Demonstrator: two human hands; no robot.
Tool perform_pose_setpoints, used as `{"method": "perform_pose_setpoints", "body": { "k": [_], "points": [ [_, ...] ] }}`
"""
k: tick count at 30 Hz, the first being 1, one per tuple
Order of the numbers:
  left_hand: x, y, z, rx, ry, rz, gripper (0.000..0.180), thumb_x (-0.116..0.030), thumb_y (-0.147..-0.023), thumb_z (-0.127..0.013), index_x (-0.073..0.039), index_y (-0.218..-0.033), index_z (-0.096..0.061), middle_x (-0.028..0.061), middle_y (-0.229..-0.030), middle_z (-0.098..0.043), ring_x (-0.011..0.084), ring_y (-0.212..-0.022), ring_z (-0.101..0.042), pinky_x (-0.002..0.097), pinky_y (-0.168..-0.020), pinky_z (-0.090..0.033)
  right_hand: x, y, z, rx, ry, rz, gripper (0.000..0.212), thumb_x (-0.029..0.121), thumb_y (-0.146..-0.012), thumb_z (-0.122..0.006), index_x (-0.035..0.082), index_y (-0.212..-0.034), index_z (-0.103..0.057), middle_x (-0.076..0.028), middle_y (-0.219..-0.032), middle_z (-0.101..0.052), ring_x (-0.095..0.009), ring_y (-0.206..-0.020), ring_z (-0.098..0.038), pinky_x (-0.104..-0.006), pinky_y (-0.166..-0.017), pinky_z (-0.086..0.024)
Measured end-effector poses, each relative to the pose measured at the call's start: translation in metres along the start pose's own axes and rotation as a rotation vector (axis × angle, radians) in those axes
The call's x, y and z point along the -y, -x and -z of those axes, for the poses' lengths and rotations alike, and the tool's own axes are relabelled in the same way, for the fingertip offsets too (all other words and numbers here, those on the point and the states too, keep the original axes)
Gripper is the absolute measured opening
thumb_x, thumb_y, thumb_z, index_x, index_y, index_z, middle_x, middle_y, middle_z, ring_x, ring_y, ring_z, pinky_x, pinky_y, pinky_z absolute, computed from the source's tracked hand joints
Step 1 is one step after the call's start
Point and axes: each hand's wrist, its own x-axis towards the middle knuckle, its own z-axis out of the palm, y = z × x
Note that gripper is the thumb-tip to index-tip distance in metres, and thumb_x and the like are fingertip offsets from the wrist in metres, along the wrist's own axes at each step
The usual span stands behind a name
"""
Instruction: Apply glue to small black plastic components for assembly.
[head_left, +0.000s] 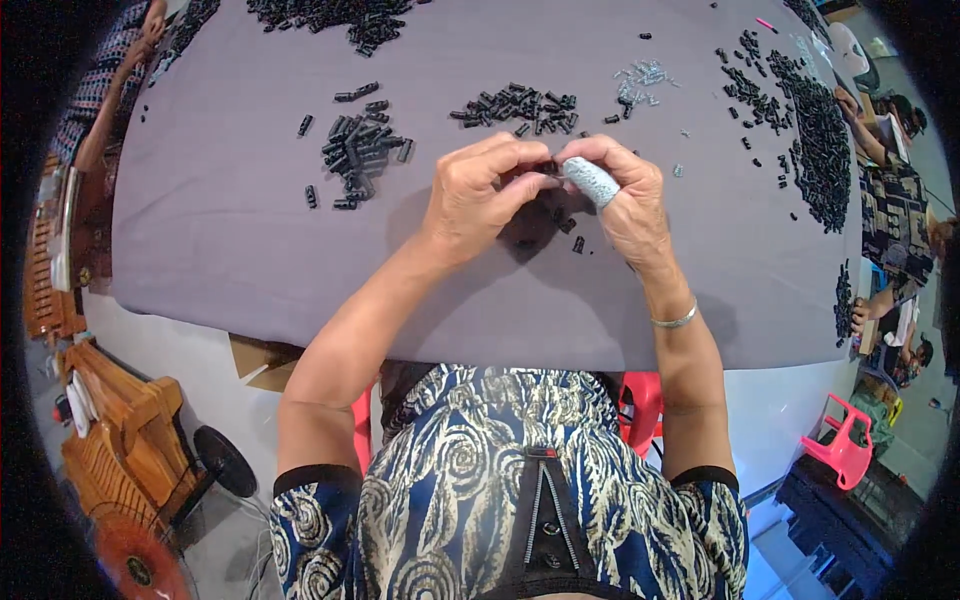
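Over the grey-covered table, my left hand (475, 195) and my right hand (632, 195) meet, fingertips almost touching. Both are closed in a pinch on a small black part (551, 168), mostly hidden by the fingers. A pale grey wrapping (592, 183) covers my right thumb. Just below the hands lie a few loose black pieces (579, 244). Short black tubular parts form a pile (355, 155) left of my left hand. Beyond my hands is another pile of black parts (520, 108). Small clear, pale pieces (643, 78) lie scattered past my right hand.
A large heap of black parts (825, 150) runs along the table's right side, where other people's hands (862, 315) rest. More black parts (340, 15) lie at the far edge. Another person's arm (105, 120) is at far left. A wooden chair (125, 440) and fan (140, 565) stand lower left.
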Motion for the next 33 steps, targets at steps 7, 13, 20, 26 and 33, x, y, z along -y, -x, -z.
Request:
{"method": "perform_pose_setpoints", "body": {
  "k": [7, 13, 20, 26, 33],
  "points": [
    [0.002, -0.002, 0.001, 0.010, 0.156, 0.184, 0.015, 0.002, -0.077, -0.067, 0.000, -0.092, -0.067, 0.0026, -0.082, -0.060, 0.0073, -0.067, -0.053, 0.0205, -0.058, -0.043, 0.003, -0.004, 0.014, -0.182, 0.034, -0.097, 0.008, 0.005, -0.088, -0.059, 0.002, -0.093, -0.064, 0.001, -0.082, -0.063, -0.005, -0.072, -0.056, -0.0193, -0.064, -0.046],
    [0.009, -0.003, 0.009, -0.013, 0.228, 0.199, 0.015, 0.001, -0.082, -0.063, 0.000, -0.097, -0.067, 0.0020, -0.087, -0.060, 0.0053, -0.065, -0.052, 0.0187, -0.056, -0.043, -0.003, -0.008, 0.025, -0.056, 0.498, 0.134, 0.015, -0.003, -0.076, -0.064, 0.004, -0.089, -0.064, -0.001, -0.077, -0.062, -0.008, -0.066, -0.055, -0.0231, -0.060, -0.044],
    [0.008, -0.007, 0.017, -0.060, 0.230, 0.265, 0.016, -0.002, -0.079, -0.069, -0.002, -0.095, -0.069, -0.0003, -0.081, -0.059, 0.0043, -0.067, -0.050, 0.0185, -0.055, -0.041, -0.007, -0.004, 0.015, 0.113, 0.747, 0.367, 0.019, -0.003, -0.069, -0.064, 0.005, -0.087, -0.063, -0.008, -0.078, -0.057, -0.025, -0.076, -0.057, -0.0348, -0.064, -0.048],
    [0.016, -0.008, 0.021, -0.094, 0.165, 0.291, 0.015, -0.002, -0.080, -0.066, -0.002, -0.095, -0.068, -0.0021, -0.077, -0.058, 0.0035, -0.062, -0.049, 0.0176, -0.053, -0.039, -0.006, -0.003, 0.009, 0.198, 0.958, 0.443, 0.029, -0.004, -0.062, -0.062, 0.006, -0.089, -0.062, -0.006, -0.080, -0.054, -0.024, -0.081, -0.056, -0.0355, -0.067, -0.050],
    [0.013, -0.007, 0.022, 0.001, 0.107, 0.240, 0.015, -0.002, -0.080, -0.066, -0.002, -0.095, -0.068, -0.0019, -0.077, -0.057, 0.0035, -0.062, -0.048, 0.0187, -0.053, -0.038, -0.011, -0.006, 0.005, 0.176, 0.971, 0.460, 0.029, -0.005, -0.060, -0.063, 0.006, -0.087, -0.061, -0.005, -0.076, -0.054, -0.024, -0.076, -0.055, -0.0352, -0.063, -0.048]
  ]
}}
